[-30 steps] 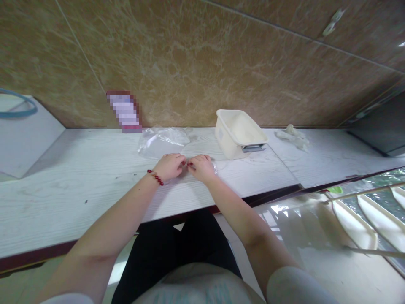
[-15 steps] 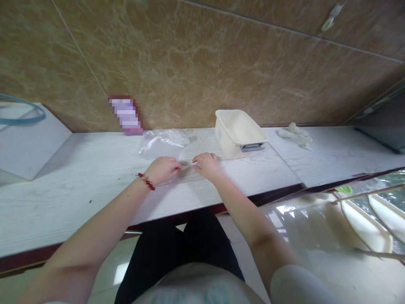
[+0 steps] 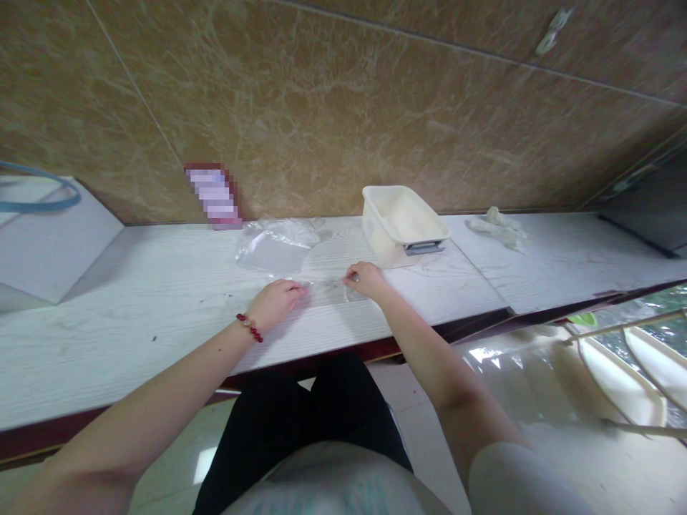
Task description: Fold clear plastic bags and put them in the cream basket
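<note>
A thin clear plastic piece [image 3: 326, 286] stretches low over the white wood-grain counter [image 3: 182, 379] between my two hands. My left hand [image 3: 275, 300], with a red bead bracelet at the wrist, pinches its left end. The fingers of my right hand [image 3: 366, 279] are closed on the right end, where some clear film hangs below them. Just behind my left hand lies a crumpled clear plastic bag [image 3: 276, 245]. A cream plastic bin [image 3: 383, 236] with a grey handle stands behind and to the right of my right hand.
A pale box [image 3: 59, 250] with a blue band stands at the left. Against the wall leans a blurred-out card [image 3: 215, 194]. White crumpled material [image 3: 500, 227] lies right of the bin. The counter's front edge runs before my legs; white trays [image 3: 617, 379] are at lower right.
My right hand has moved right and its fingers have closed on the plastic. My left hand has shifted slightly toward me. The gap between the hands is wider.
</note>
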`<state>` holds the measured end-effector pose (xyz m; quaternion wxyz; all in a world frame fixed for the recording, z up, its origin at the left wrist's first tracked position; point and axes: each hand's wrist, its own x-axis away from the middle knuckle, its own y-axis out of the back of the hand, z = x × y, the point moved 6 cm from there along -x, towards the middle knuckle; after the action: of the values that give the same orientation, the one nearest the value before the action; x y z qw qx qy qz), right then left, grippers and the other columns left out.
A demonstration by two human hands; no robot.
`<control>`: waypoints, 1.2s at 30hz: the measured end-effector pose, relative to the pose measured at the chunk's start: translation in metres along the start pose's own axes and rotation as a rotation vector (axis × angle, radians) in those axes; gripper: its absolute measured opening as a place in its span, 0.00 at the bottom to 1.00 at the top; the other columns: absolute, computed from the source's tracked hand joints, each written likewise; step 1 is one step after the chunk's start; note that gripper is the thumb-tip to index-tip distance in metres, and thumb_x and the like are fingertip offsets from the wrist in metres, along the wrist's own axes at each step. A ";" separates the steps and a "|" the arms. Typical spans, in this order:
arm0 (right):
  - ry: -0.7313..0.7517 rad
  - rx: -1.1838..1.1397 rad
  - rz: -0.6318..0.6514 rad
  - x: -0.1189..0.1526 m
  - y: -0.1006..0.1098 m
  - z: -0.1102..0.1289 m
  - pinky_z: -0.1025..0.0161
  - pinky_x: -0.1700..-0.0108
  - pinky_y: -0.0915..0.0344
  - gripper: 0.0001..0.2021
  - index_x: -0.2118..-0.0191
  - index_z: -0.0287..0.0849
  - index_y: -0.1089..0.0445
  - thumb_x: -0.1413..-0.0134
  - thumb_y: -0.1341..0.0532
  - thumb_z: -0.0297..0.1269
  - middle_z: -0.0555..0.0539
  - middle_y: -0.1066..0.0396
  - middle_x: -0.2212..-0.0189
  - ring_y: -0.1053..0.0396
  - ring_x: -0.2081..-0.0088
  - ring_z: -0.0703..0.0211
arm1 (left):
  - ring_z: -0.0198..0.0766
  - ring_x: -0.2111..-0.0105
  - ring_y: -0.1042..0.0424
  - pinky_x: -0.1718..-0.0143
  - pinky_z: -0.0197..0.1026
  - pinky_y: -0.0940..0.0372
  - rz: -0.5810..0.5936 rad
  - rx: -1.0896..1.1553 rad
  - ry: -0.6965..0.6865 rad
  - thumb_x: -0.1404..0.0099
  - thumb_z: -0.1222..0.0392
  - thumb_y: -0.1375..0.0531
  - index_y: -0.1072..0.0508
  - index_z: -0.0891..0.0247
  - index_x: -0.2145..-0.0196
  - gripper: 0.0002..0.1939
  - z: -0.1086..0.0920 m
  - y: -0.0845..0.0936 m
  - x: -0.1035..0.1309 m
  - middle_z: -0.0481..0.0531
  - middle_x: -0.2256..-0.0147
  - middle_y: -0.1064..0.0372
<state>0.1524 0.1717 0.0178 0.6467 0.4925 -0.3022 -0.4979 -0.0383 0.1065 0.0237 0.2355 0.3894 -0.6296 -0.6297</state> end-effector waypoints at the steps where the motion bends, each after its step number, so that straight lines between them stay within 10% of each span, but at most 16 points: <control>1: -0.010 -0.026 0.005 -0.001 -0.001 -0.002 0.67 0.62 0.43 0.09 0.69 0.44 0.31 0.53 0.42 0.43 0.50 0.30 0.69 0.35 0.65 0.63 | 0.40 0.60 0.34 0.55 0.44 0.40 0.002 0.015 0.013 0.38 0.64 0.54 0.29 0.63 0.57 0.17 0.001 -0.001 0.000 0.54 0.59 0.31; 8: -0.117 0.065 -0.010 0.002 0.002 0.001 0.62 0.63 0.43 0.11 0.65 0.44 0.32 0.53 0.43 0.43 0.47 0.29 0.67 0.35 0.63 0.58 | 0.40 0.60 0.34 0.55 0.44 0.40 0.015 0.043 0.060 0.38 0.64 0.55 0.29 0.63 0.58 0.18 0.002 -0.005 0.002 0.54 0.60 0.30; 20: 0.318 0.176 -0.039 0.010 -0.003 0.075 0.53 0.53 0.53 0.10 0.59 0.47 0.33 0.49 0.44 0.37 0.47 0.32 0.58 0.43 0.54 0.54 | 0.48 0.48 0.44 0.48 0.49 0.49 -0.004 -0.039 0.164 0.39 0.46 0.55 0.37 0.68 0.50 0.27 -0.020 0.003 0.028 0.61 0.49 0.40; 29: 0.319 0.086 -0.065 0.005 -0.009 0.087 0.59 0.56 0.50 0.08 0.64 0.44 0.31 0.46 0.47 0.36 0.47 0.31 0.62 0.40 0.56 0.57 | 0.40 0.54 0.37 0.51 0.43 0.43 0.005 0.207 0.357 0.38 0.56 0.59 0.35 0.65 0.53 0.21 0.108 0.023 0.012 0.57 0.54 0.35; 36: 0.228 0.000 -0.083 -0.003 -0.012 0.078 0.60 0.57 0.50 0.09 0.63 0.45 0.32 0.46 0.47 0.37 0.49 0.29 0.65 0.37 0.58 0.59 | 0.42 0.49 0.43 0.47 0.44 0.50 0.235 0.181 -0.001 0.46 0.52 0.47 0.31 0.62 0.56 0.21 0.086 0.013 -0.026 0.55 0.49 0.41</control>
<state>0.0785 0.1480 0.0327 0.6557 0.5578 -0.2060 -0.4653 -0.0934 0.1780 0.0334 0.2713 0.3325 -0.7251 -0.5386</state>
